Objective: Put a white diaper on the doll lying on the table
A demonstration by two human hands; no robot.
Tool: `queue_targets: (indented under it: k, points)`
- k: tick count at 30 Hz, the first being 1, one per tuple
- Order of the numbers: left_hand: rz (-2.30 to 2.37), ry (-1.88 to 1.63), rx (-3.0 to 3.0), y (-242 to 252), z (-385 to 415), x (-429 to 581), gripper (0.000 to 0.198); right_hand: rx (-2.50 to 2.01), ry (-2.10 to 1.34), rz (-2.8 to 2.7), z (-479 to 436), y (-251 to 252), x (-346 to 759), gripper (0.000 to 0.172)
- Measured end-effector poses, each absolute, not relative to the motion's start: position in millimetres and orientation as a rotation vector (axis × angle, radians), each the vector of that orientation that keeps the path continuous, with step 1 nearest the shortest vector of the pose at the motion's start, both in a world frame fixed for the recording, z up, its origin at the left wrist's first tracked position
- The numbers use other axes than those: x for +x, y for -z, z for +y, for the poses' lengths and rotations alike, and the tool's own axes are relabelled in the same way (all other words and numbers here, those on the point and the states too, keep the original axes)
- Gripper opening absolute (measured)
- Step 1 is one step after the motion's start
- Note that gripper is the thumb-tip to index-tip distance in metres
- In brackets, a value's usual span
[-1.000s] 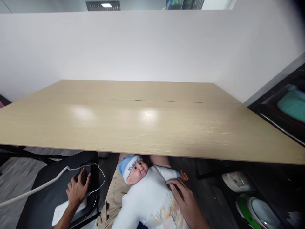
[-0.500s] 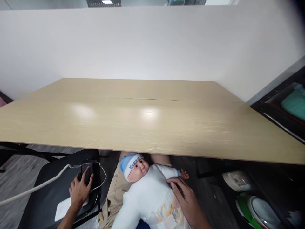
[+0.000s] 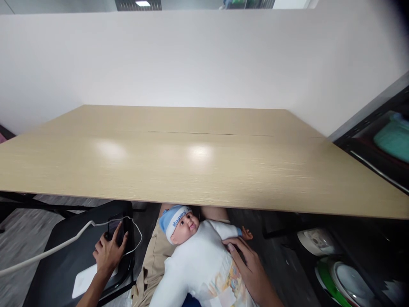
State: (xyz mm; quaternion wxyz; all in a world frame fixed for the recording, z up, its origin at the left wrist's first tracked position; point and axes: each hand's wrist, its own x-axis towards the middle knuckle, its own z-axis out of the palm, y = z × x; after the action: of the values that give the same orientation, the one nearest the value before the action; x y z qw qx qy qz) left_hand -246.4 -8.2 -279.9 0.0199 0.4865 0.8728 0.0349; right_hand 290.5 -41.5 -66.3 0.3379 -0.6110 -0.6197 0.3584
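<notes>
Doll (image 3: 196, 266) on lap (image 3: 153, 260), hand on each side

The doll lies face up below the table (image 3: 198, 179) edge. The right hand (image 3: 246, 264) rests on its side, thumb apart from fingers. The left hand (image 3: 109, 252), fingers spread, touches a dark phone-like device (image 3: 112, 225) on the black chair (image 3: 60, 251).

Left hand (image 3: 108, 255), one: shifted over the dark phone (image 3: 113, 228) since a second ago; index fingertip and thumb now nearer the right-hand edge of the chair (image 3: 64, 251).
</notes>
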Motion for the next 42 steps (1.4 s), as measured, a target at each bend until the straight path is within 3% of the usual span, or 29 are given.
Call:
queue_targets:
  k: [5,13,28,34,37,42]
  points:
    - [2.684,-0.105,1.501,278,-10,-246,0.076,-1.598,-0.938,-1.611,-41,66,291,0.038]
    - [2.815,-0.327,1.315,288,-23,-246,0.112,-1.589,-0.954,-1.613,-41,66,291,0.039]
    - [2.931,-0.445,1.112,295,-19,-242,0.112,-1.58,-0.916,-1.605,-41,68,291,0.041]
    - [2.835,-0.405,1.075,284,-26,-246,0.113,-1.591,-1.105,-1.653,-56,67,320,0.045]
    - [2.806,-0.433,1.066,263,-35,-250,0.107,-1.604,-1.143,-1.664,-65,61,329,0.046]
    - [2.39,-0.814,1.48,199,-48,-222,0.066,-1.671,-1.061,-1.642,-70,49,318,0.037]
